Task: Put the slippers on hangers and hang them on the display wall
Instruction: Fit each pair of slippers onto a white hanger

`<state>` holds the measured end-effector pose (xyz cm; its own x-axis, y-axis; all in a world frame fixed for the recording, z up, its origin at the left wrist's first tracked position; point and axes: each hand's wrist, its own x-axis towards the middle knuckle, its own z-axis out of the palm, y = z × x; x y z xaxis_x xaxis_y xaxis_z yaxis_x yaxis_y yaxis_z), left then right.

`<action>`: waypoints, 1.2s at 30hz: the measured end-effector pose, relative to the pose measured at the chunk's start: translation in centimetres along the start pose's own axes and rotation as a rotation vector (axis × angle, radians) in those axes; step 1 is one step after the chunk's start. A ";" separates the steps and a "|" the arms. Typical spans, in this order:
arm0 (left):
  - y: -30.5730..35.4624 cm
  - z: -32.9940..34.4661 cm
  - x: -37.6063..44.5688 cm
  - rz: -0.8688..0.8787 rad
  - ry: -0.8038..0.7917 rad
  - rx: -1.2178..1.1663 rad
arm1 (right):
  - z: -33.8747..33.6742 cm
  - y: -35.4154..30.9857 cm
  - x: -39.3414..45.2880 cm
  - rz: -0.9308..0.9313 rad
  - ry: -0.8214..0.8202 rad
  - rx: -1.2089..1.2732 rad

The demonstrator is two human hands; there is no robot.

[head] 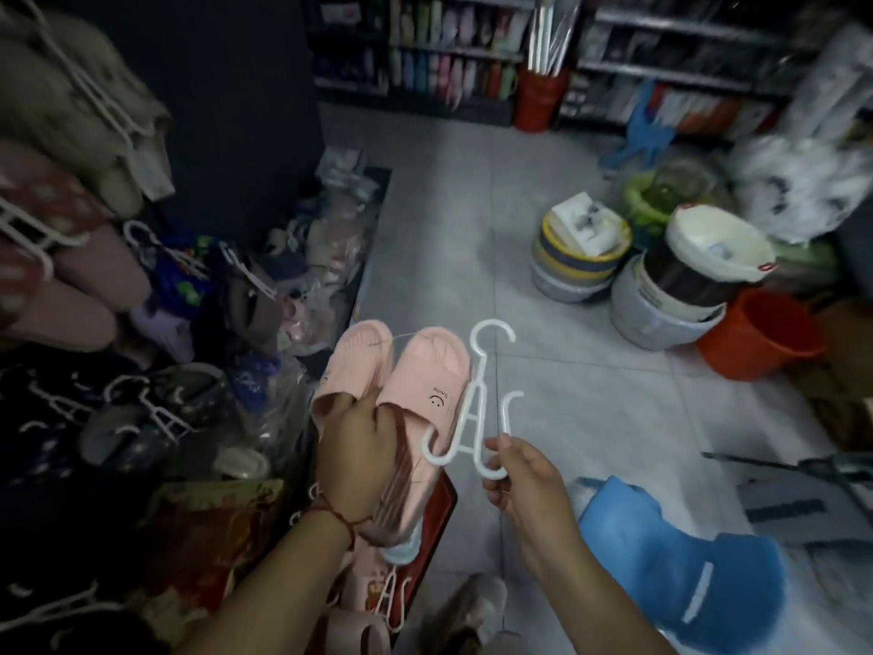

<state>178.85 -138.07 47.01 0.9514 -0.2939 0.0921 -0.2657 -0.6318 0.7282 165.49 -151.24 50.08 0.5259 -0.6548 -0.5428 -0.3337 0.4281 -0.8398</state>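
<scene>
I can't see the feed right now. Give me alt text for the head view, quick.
The left hand grips a pair of pink slippers while the right hand pinches the lower hook of a white plastic hanger beside them, not yet fitted. Hung slippers crowd the left; stacked buckets stand on the tiled floor.

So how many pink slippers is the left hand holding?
2. Both pink slippers sit side by side in the left hand; the right hand holds the white hanger beside them.
</scene>
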 end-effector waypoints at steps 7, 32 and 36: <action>7.7 -4.0 -0.3 0.035 0.114 0.010 | -2.3 -6.5 -3.8 -0.295 0.009 -0.046; 32.1 -5.6 -5.3 0.342 0.589 0.029 | -14.8 -26.2 -12.9 -0.214 -0.920 0.520; 34.9 -5.0 -6.4 0.485 0.646 0.211 | -14.6 -27.7 -13.0 -0.344 -0.836 0.519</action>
<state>164.28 -154.62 75.25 0.6088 -0.1396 0.7809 -0.6316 -0.6810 0.3706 156.47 -163.60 80.29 0.9692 -0.2365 0.0692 0.2099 0.6453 -0.7345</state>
